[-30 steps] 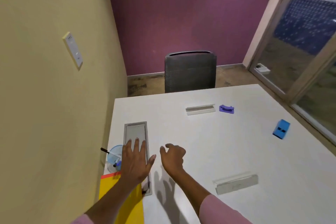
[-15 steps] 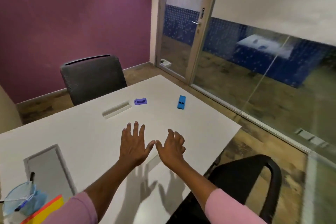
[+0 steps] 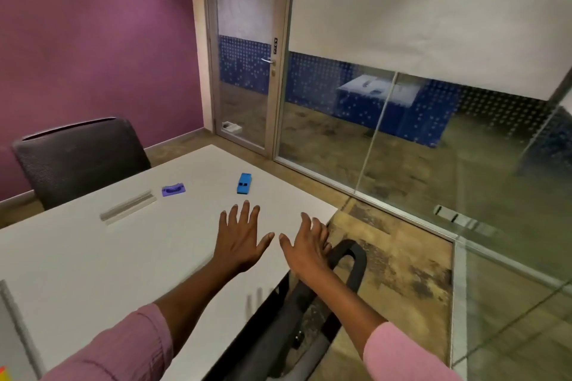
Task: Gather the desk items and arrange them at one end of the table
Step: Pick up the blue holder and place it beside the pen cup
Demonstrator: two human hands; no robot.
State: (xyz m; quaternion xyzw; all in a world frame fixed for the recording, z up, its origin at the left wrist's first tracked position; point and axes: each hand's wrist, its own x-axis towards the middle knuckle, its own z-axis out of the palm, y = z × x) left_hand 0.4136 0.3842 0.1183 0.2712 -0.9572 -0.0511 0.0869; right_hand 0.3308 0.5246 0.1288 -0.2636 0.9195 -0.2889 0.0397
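On the white table (image 3: pixel 93 257) lie a blue block (image 3: pixel 244 183) near the far right edge, a small purple piece (image 3: pixel 173 189) to its left, and a long clear ruler-like bar (image 3: pixel 128 209) further left. My left hand (image 3: pixel 240 238) hovers over the table with fingers spread, holding nothing, a short way in front of the blue block. My right hand (image 3: pixel 308 246) reaches beside it over the table's right edge, fingers extended and empty. A grey tray's rim (image 3: pixel 15 318) shows at the bottom left.
A dark chair (image 3: pixel 77 158) stands at the table's far side. Another black chair (image 3: pixel 309 312) sits below my right arm at the table's right edge. Glass walls and a door (image 3: pixel 247 71) close the room on the right.
The view has swung right, away from the tray and yellow folder. Both hands left the tray and moved right and forward toward the blue block, fingers now spread.
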